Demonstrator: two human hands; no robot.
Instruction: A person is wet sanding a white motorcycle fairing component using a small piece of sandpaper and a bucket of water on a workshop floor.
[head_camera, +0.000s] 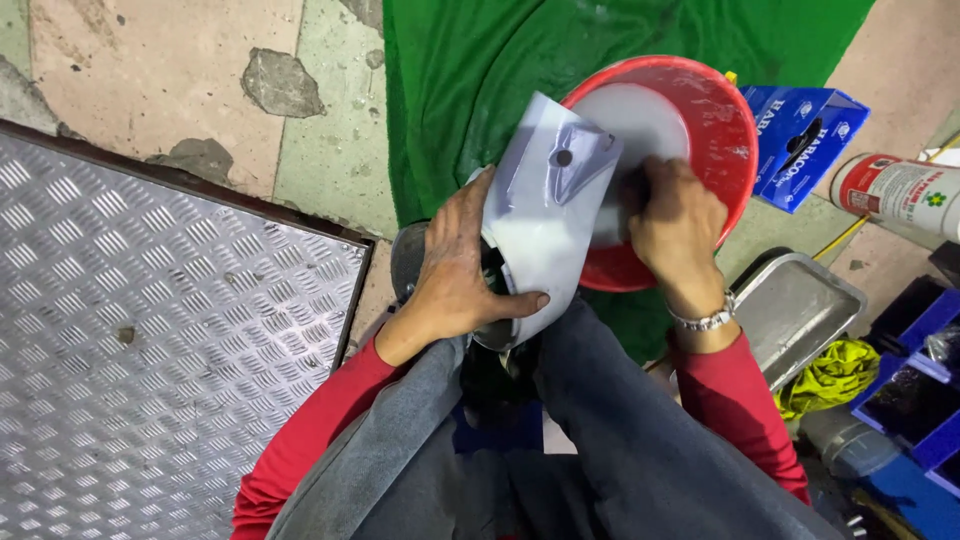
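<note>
Both hands on grey panel (545, 215)

sleeves (300, 440): red, long, lower left and lower right
trousers (640, 450): grey-blue, bottom centre
watch (705, 321): silver metal band, right wrist

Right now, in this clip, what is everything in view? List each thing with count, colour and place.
Panel: one, pale grey moulded piece, centre, held over the basin.
Basin: one, red, holding milky water, upper centre-right.
Cloth: one, green, spread on the floor under the basin.
Metal plate: one, silver, ribbed, left.
Box: one, blue, right of the basin.
Can: one, white and red, lying at far right.
Tray: one, steel, right.
Rag: one, yellow-green, by the tray.
Bins: blue, lower right; count unclear.
Left hand: grips the panel's lower edge.
Right hand: at the panel's right side, over the basin.
</note>
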